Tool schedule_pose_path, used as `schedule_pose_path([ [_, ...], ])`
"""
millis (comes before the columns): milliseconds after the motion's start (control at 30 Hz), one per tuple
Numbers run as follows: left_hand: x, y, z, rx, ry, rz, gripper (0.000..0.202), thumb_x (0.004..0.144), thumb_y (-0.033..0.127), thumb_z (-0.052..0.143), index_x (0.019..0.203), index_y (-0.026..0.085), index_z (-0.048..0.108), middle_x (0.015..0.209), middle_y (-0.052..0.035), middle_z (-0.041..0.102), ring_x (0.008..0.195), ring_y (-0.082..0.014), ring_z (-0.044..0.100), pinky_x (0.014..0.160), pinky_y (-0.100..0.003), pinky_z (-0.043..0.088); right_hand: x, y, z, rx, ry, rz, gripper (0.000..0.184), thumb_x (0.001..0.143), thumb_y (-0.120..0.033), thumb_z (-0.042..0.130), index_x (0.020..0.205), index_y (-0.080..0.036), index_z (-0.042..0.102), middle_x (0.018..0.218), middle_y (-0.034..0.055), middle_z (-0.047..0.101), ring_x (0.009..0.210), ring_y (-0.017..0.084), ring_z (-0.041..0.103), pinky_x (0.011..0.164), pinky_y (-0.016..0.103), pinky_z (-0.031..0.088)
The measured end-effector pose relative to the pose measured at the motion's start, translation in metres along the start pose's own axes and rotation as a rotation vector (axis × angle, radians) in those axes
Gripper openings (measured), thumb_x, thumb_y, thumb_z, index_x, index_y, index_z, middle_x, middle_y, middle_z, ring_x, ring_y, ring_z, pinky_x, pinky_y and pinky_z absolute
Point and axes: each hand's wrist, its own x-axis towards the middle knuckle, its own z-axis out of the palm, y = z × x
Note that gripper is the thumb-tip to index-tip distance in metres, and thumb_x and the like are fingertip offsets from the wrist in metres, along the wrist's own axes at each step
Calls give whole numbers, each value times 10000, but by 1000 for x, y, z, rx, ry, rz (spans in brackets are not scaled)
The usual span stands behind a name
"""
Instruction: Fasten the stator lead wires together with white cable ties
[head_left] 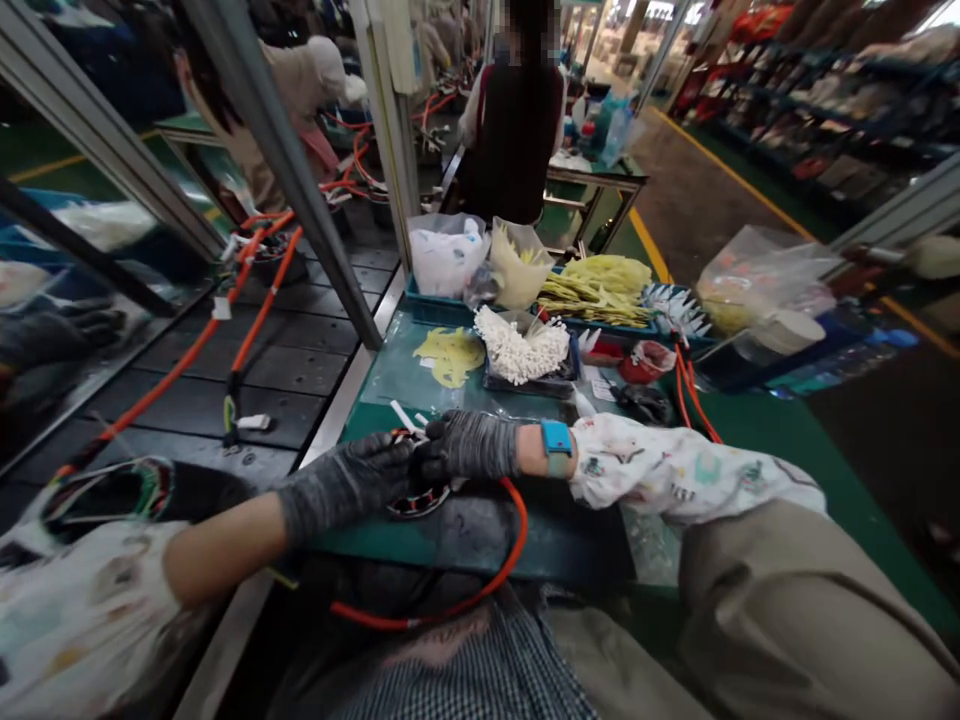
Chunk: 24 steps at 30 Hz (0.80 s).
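Green worktop (757, 425) fills the middle, crowded at its far edge with a pile of white pieces (523, 350) and yellow parts (600, 285); bare room lies right. Near its front edge, left hand (349, 485) and right hand (465, 445) meet, gloved grips apparently pinching a coil (416, 497) with an orange cable (480, 590).

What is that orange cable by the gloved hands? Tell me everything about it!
The orange cable is a thick, smooth, rubbery-looking cord. It starts at the round coil part under the gloves, curves to the right across the green table, then bends down over the table's near edge and runs left above the person's lap. It lies slack in one open loop. The left hand and right hand, both in grey gloves, meet at the coil end; whether they pinch the cable itself is hidden.
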Motion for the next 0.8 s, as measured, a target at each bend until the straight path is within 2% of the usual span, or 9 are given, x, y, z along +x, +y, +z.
schedule_pose_path([
  [100, 7, 0, 5, 54, 55, 102, 452, 946, 132, 749, 1315, 385, 811, 1328, -4, 843, 1328, -213, 720, 1225, -357, 477, 14, 6, -7, 44, 4, -49, 181, 1016, -341, 852, 1154, -230, 817, 1238, 43, 815, 1168, 230, 678, 933, 375, 544],
  [233, -6, 5, 8, 43, -51, 5, 392, 974, 146, 755, 1249, 418, 821, 1298, 26, 853, 1265, -218, 727, 1173, -379, 474, 11, 2, 1, 26, 76, -60, 103, 1090, -295, 744, 1158, -270, 817, 1259, 47, 821, 1124, 234, 695, 891, 381, 568],
  [300, -16, 7, 10, 16, -83, -37, 401, 1000, 138, 729, 1246, 442, 817, 1296, 39, 854, 1254, -213, 723, 1141, -374, 474, 0, -3, 11, 14, 108, -16, 165, 1143, -294, 650, 1137, -260, 811, 1212, 62, 826, 1063, 236, 701, 862, 391, 566],
  [400, -30, 10, 14, -20, -40, -68, 422, 1024, 138, 705, 1238, 486, 812, 1306, 70, 853, 1206, -208, 722, 1097, -376, 468, -25, -13, 35, 2, 230, 86, 227, 1162, -348, 607, 1089, -284, 812, 1098, 47, 833, 975, 234, 697, 839, 403, 560],
  [500, -36, 14, 12, -67, 7, -119, 321, 1064, 202, 684, 1148, 475, 830, 1241, 100, 867, 1176, -209, 723, 1124, -405, 426, -47, -36, 65, -10, 424, 192, 192, 1133, -267, 632, 1173, -298, 817, 1309, 62, 830, 1055, 246, 709, 871, 422, 578],
  [600, -31, 17, 0, -185, 59, -186, 137, 1057, 416, 739, 1158, 424, 832, 1263, 72, 860, 1298, -252, 680, 1206, -451, 362, -55, -75, 91, 48, 682, 435, 341, 1079, -168, 687, 1368, -320, 787, 1458, 93, 771, 1202, 271, 721, 961, 443, 608],
  [667, -19, 17, -7, -260, 158, -256, 266, 1027, 522, 764, 1247, 382, 817, 1305, 22, 846, 1338, -272, 657, 1215, -453, 361, -55, -103, 103, 154, 883, 728, 433, 1070, -183, 700, 1471, -340, 742, 1474, 101, 745, 1270, 278, 731, 1016, 447, 634],
  [733, 0, 16, -12, -280, 217, -357, 466, 1000, 591, 776, 1393, 340, 771, 1371, -35, 819, 1347, -289, 655, 1196, -451, 388, -57, -127, 107, 306, 1003, 992, 441, 1094, -249, 666, 1528, -316, 701, 1432, 110, 761, 1253, 278, 763, 1025, 455, 668],
  [800, 27, 15, -13, -268, 162, -445, 676, 947, 662, 810, 1508, 298, 712, 1414, -85, 794, 1366, -331, 652, 1203, -487, 399, -62, -142, 105, 455, 1031, 1126, 422, 1116, -307, 626, 1533, -284, 692, 1378, 108, 802, 1204, 277, 799, 1030, 472, 692],
])
